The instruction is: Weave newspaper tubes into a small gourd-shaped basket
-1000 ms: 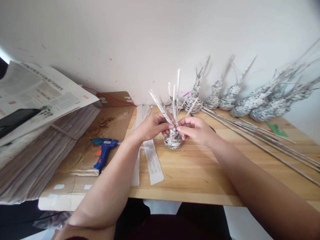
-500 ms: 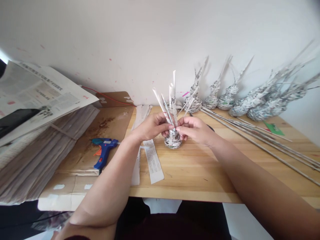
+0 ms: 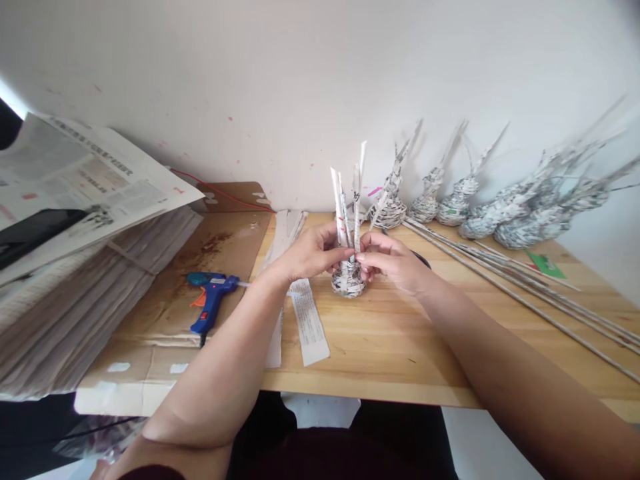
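Observation:
A small woven newspaper vase (image 3: 349, 282) stands upright on the wooden table, with several rolled paper tubes (image 3: 356, 200) sticking up out of its neck. My left hand (image 3: 320, 252) pinches the neck from the left, thumb across the front. From the right, my right hand (image 3: 387, 259) grips the same neck, its thumb and fingertips meeting the left thumb. The fingers behind the neck are partly hidden, as are the lower ends of the tubes.
Several woven paper vases (image 3: 455, 200) line the wall, with long paper tubes (image 3: 520, 287) lying before them. A blue glue gun (image 3: 214, 303) rests on cardboard (image 3: 165, 320) at left, beside paper strips (image 3: 310, 327) and a newspaper stack (image 3: 100, 300) bearing a black phone (image 3: 37, 237).
The upright tubes have drawn closer together; the left one leaned outward before and now stands nearly vertical. Both hands keep their hold on the vase's neck.

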`<state>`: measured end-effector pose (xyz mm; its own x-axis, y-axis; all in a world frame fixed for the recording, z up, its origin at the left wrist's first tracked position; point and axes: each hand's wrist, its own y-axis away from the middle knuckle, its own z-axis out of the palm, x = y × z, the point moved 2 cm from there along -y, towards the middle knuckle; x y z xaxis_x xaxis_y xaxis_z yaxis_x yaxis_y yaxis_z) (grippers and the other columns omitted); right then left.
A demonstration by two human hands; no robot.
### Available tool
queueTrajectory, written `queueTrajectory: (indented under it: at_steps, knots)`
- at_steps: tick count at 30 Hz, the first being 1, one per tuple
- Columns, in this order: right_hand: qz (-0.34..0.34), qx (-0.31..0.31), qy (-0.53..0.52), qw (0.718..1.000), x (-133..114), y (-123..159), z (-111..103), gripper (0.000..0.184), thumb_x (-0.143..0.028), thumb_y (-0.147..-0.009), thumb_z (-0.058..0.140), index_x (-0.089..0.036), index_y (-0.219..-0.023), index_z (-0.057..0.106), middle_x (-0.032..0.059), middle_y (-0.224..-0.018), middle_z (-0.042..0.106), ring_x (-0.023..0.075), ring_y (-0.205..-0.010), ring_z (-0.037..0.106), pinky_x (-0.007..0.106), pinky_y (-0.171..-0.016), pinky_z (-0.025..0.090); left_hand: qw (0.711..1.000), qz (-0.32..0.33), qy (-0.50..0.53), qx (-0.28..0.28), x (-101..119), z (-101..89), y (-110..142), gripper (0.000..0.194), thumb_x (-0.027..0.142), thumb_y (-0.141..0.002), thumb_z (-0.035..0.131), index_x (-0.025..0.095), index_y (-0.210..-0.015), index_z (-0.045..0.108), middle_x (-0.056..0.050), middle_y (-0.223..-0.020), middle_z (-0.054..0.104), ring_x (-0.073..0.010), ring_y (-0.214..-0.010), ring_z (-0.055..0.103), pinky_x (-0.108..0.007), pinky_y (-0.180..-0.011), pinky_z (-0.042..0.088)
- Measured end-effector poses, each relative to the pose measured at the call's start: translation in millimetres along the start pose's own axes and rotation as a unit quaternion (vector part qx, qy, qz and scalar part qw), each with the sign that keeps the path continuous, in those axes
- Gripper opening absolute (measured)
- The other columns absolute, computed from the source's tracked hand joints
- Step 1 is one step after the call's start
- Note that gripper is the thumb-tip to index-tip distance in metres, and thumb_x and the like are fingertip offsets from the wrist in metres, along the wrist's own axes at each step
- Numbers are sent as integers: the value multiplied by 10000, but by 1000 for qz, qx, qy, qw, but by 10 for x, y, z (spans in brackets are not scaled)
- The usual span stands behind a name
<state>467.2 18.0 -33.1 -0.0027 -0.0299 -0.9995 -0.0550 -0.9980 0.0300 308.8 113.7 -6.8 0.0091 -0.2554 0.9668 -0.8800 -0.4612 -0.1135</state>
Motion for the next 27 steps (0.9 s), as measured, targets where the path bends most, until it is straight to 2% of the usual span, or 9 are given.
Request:
queueTrajectory:
  at_steps: [4,9,16,22,27]
  knots:
    - [-1,-14,4,1000,12,-4,-13,277,-381,-755,784,-217,-867,590,-53,-590,616,131,-543,604,255,-545,498,1000,-16,-2,-1,-21,-13,-1,264,316,-824,754,149,-986,628,16,-705,615,-91,-565,566,-213,-536,514]
    - [-6,9,18,1000,6,-6,-2,289,-372,-738,801,-210,-839,584,-49,-588,619,124,-536,589,256,-542,497,1000,-27,-2,15,-53,-15,-5,203,270,-851,696,143,-990,621,2,-727,632,-95,-574,574,-217,-549,513]
    - [-13,35,38,999,-2,7,44,259,-374,-757,769,-214,-820,575,-47,-579,613,127,-532,585,254,-537,478,998,-32,-41,23,-71,-19,-11,234,347,-884,688,130,-961,649,-15,-707,655,-99,-557,574,-221,-545,504]
    - [-61,79,86,991,-4,3,88,220,-360,-763,748,-230,-794,572,-59,-571,591,127,-512,567,260,-528,474,998,-24,15,61,-73,-10,-37,235,291,-787,785,132,-896,650,24,-655,631,-85,-522,563,-201,-523,502]
    - [-70,112,71,989,17,-5,79,254,-398,-739,790,-238,-777,597,-49,-582,623,142,-529,598,266,-531,496,995,-53,1,88,65,45,-82,145,226,-826,733,128,-881,641,29,-662,625,-88,-494,563,-196,-482,465]
